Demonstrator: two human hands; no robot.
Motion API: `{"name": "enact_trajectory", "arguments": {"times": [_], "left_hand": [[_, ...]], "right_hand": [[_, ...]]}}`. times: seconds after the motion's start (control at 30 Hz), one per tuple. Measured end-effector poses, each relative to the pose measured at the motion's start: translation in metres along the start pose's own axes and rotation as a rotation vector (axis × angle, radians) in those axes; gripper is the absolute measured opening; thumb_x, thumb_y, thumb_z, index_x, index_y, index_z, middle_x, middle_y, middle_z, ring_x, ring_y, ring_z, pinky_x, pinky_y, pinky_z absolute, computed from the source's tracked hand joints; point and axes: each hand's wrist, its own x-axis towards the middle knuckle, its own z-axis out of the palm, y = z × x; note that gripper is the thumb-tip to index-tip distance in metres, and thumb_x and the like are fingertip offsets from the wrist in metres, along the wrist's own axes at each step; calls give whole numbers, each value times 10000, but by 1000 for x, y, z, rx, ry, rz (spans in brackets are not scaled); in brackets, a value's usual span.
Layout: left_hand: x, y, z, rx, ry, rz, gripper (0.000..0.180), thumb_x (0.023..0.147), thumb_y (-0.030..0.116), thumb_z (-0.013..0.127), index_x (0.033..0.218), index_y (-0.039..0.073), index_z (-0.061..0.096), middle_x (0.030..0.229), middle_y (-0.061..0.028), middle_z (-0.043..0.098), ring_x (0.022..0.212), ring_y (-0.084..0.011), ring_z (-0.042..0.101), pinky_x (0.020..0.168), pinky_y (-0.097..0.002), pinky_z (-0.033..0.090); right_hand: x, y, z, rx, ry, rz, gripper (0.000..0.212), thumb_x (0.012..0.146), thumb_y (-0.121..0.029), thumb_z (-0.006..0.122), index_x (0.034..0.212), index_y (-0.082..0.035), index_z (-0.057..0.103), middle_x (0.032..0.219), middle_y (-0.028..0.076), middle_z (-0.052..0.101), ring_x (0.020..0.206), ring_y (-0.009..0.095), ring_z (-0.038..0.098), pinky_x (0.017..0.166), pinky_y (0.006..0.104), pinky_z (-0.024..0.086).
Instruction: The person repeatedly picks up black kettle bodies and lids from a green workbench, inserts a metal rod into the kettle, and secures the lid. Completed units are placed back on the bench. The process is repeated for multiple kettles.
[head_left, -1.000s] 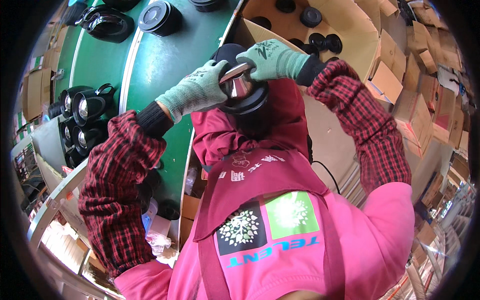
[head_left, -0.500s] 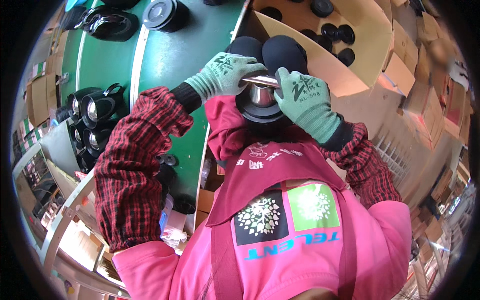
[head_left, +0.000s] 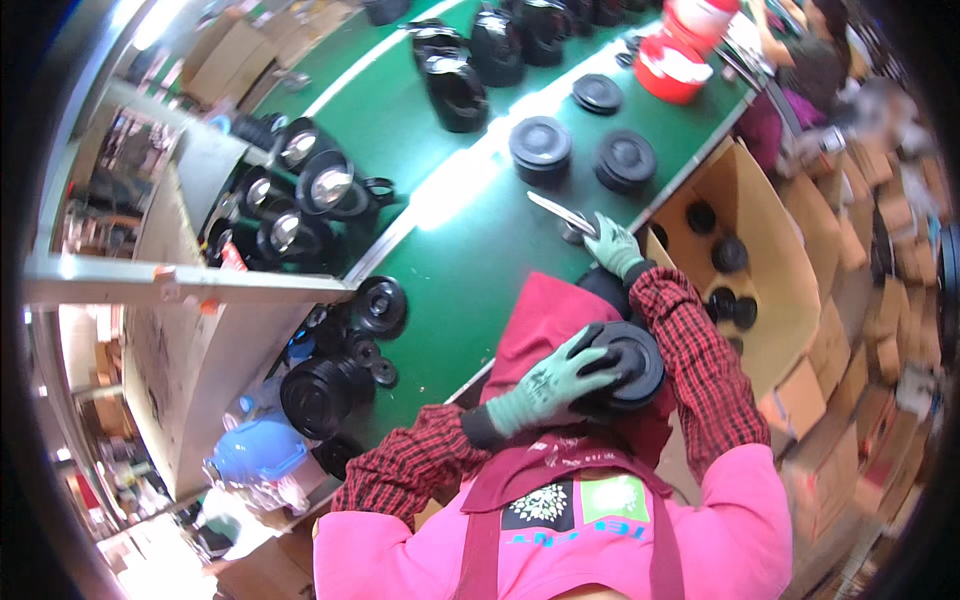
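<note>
My left hand (head_left: pixel 555 388), in a green knit glove, is closed around the side of a black round lid-like part (head_left: pixel 638 368) with stepped rings, above my lap. My right hand (head_left: pixel 613 247), gloved the same way, reaches over the bench edge and grips a long flat metal tool (head_left: pixel 558 211). The tool's silver end points away to the left, and its grip end is hidden in my fingers. Just under the tool sits a small dark round piece (head_left: pixel 574 232). Beyond it, stacks of black discs (head_left: pixel 540 146) stand on the green bench (head_left: pixel 455 270).
A cardboard box (head_left: pixel 790 245) with black round parts stands right of the bench. Black kettle-like bodies (head_left: pixel 497 50) line the far side. More black discs (head_left: pixel 318 395) are piled at left, near a metal frame (head_left: pixel 200 282). A red bucket (head_left: pixel 668 75) and a co-worker (head_left: pixel 815 60) are farther off.
Both hands were together on the metal bar over the part in my lap. Now my right hand has carried the tool out over the bench, and my left holds the black part. My view has swung.
</note>
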Motion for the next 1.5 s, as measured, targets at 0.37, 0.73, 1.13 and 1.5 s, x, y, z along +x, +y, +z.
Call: {"name": "enact_trajectory", "arguments": {"times": [0.37,0.73,1.13,1.5], "left_hand": [[-53,-149,-149,-1227,867,-853,740,991,661,469,1506,137,379,1486,-112,446,1198,-339,604,845,-497,610],[-143,-202,-268,757,850,-868,457,766,152,773,1195,106,622,1256,-182,500,1172,-391,551,991,-455,485],[-66,-31,-156,468,405,-492,530,736,54,795,1244,109,651,1136,-133,621,985,-330,659,834,-399,554],[-114,-40,-47,-29,178,-401,487,912,61,641,1394,67,575,1383,-156,585,1269,-345,559,1063,-437,455]], "right_hand": [[3,-165,-99,803,-135,-375,647,752,-5,792,1349,19,545,1243,75,630,1124,174,617,979,302,501],[221,-278,40,1073,-61,-37,393,872,-298,802,1047,-3,610,708,24,600,558,113,522,508,308,418],[-15,-222,-71,-89,-35,-1041,649,735,-260,796,1323,-108,566,1531,226,385,1406,438,392,1153,566,342],[-163,-119,-122,1047,77,-213,613,665,-49,925,1216,-5,662,1476,144,507,1360,270,489,1115,412,417]]}}
